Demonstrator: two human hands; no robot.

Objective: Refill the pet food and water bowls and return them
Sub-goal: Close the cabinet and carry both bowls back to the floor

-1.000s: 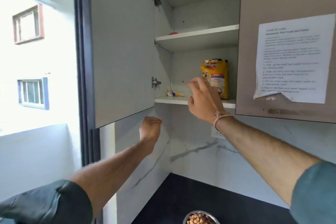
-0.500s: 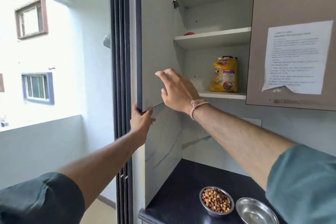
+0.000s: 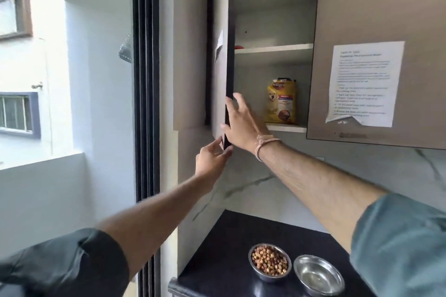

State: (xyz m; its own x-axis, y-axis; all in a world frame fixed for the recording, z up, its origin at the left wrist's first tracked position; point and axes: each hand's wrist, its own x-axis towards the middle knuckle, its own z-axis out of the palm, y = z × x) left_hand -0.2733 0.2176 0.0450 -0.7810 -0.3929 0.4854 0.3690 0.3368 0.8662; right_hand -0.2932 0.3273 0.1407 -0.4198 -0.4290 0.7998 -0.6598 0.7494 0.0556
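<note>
Steel food bowl (image 3: 269,263), water bowl (image 3: 319,275): well below hands (image 3: 212,160) (image 3: 243,125) at cupboard door (image 3: 220,94).

Home kitchen: wall cupboard (image 3: 277,48), black counter (image 3: 231,243), marble backsplash (image 3: 253,188).

Black countertop (image 3: 217,260): two steel bowls just beside each other near the front edge, food bowl (image 3: 269,262) full of brown kibble on the left, second bowl (image 3: 319,275) on the right, contents unclear. Cabinet lower shelf (image 3: 286,128): yellow pet food bag (image 3: 281,101), upright. Middle shelf (image 3: 274,48): small red item (image 3: 238,46) at left end, mostly hidden.
</note>
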